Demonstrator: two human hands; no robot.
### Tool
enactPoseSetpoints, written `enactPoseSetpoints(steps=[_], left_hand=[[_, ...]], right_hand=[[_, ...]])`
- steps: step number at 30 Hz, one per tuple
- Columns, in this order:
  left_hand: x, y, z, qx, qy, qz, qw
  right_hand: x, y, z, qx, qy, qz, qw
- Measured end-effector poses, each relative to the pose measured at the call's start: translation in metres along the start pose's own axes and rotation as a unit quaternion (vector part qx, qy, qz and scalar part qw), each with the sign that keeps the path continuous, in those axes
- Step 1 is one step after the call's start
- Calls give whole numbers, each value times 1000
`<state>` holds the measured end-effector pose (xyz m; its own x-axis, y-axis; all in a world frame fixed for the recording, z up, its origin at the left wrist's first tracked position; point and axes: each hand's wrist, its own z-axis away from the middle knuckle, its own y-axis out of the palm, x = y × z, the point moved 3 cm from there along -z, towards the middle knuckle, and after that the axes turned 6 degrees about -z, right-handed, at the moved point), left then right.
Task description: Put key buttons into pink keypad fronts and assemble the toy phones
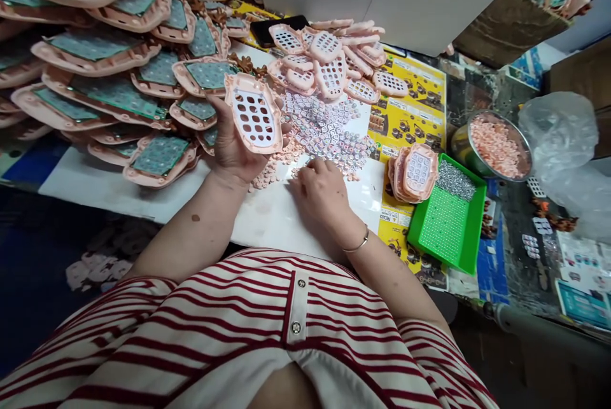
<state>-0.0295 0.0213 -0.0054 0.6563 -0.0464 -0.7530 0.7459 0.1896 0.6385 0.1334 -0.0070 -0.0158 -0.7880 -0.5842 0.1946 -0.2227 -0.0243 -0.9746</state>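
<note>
Grasped in the left hand (233, 145), a pink perforated shell (254, 115) tilts up over the white work surface (267, 219), just left of loose small buttons (329, 128). Right hand (322, 189) curls at the buttons' near edge; cannot tell whether it holds one. Farther out: board-fitted shells (98, 49) piled left, green tray (442, 218) of silvery bits (456, 180) right.

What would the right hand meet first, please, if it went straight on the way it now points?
The right hand would probably first meet the heap of small, round, pale-pink, plastic-looking pieces ahead of its curled fingers; depth is unclear, so it may already touch some.
</note>
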Motion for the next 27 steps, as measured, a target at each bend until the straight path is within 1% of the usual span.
enactPoseSetpoints(steps=[3,5,7,9,10,11,12,13,15,17,19,21,25,27], left_hand=[[2,1,-3,-5,1,28,1000],[5,3,-5,7,3,58,998],[9,4,-7,34,2,75,997],[16,7,-8,63,-4,72,995],[19,8,-8,76,-7,68,995],[22,9,-7,91,-10,63,994],[25,10,-6,106,-14,56,993],[28,11,-5,123,-20,49,991],[32,13,-2,157,-36,32,986],[35,14,1,188,-57,17,980],[37,13,3,206,-70,11,976],[37,13,3,210,-71,7,975],[37,12,2,187,-70,8,980],[37,12,2,175,-71,15,982]], right_hand=[[9,6,-2,-16,-50,62,997],[3,5,-2,-55,-49,49,996],[-10,-5,0,-131,-17,-23,991],[-22,-19,5,-228,8,-109,968],[-24,-26,7,-268,2,-138,953],[-23,-32,10,-296,-19,-152,943],[-19,-37,11,-309,-52,-148,938],[-13,-40,12,-309,-90,-130,938],[0,-42,11,-281,-156,-72,944],[9,-42,8,-242,-185,-18,952],[12,-41,4,-208,-188,8,960],[11,-42,2,-180,-191,10,965],[11,-39,6,-139,-222,19,965],[12,-37,10,-128,-220,23,967]])
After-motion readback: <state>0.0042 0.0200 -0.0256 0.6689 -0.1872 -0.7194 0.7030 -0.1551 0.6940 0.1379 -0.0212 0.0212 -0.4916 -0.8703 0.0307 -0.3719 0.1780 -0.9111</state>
